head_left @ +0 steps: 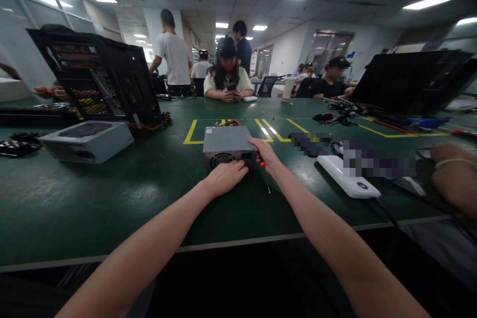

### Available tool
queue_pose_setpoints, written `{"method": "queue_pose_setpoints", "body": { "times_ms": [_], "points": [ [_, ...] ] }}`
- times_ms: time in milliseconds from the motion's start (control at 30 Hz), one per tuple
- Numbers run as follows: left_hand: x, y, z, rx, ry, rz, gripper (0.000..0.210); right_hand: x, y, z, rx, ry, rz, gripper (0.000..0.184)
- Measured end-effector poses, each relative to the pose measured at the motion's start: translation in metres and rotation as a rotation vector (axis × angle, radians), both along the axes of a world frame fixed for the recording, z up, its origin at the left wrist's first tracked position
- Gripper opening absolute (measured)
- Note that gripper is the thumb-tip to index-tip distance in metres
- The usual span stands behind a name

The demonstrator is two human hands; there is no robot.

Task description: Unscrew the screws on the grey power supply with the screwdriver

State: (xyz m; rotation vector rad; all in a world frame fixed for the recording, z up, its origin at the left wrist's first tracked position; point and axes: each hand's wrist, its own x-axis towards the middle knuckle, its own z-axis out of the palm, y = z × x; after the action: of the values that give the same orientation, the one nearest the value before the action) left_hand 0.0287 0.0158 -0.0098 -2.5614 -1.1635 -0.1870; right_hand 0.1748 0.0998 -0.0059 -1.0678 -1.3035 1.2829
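Observation:
A grey computer power supply unit (229, 139) sits on the green table in front of me, its fan grille and power socket facing my side. My left hand (226, 177) rests against that face, with bent fingers pressed near the socket and covering part of the fan. At the right side of the unit, my right hand (264, 153) has its thumb on the top edge. Its fingers are curled around a screwdriver (263, 164) with an orange handle, whose thin shaft points down toward the table. Cables show behind the unit.
A second power supply (87, 140) and an open black computer case (100, 77) stand at left. On the right lie a white power bank (348, 177) with a cable, and another person's hand (456, 176). A person holding a phone (231, 87) sits opposite.

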Motion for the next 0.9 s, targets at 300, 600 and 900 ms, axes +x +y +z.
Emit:
{"method": "queue_pose_setpoints", "body": {
  "times_ms": [300, 600, 900],
  "points": [
    [-0.0023, 0.0017, -0.0001, 0.038, 0.059, -0.033, 0.024, 0.0012, -0.0008, -0.0016, 0.001, -0.012, -0.016, 0.028],
    [-0.0041, 0.0029, 0.0007, 0.028, 0.041, -0.043, 0.024, 0.0008, -0.0021, -0.0027, -0.002, 0.008, -0.034, 0.031],
    [-0.0055, 0.0037, -0.0036, -0.024, -0.119, -0.068, 0.024, -0.0003, -0.0021, -0.0058, 0.012, 0.023, -0.046, 0.036]
  ]
}}
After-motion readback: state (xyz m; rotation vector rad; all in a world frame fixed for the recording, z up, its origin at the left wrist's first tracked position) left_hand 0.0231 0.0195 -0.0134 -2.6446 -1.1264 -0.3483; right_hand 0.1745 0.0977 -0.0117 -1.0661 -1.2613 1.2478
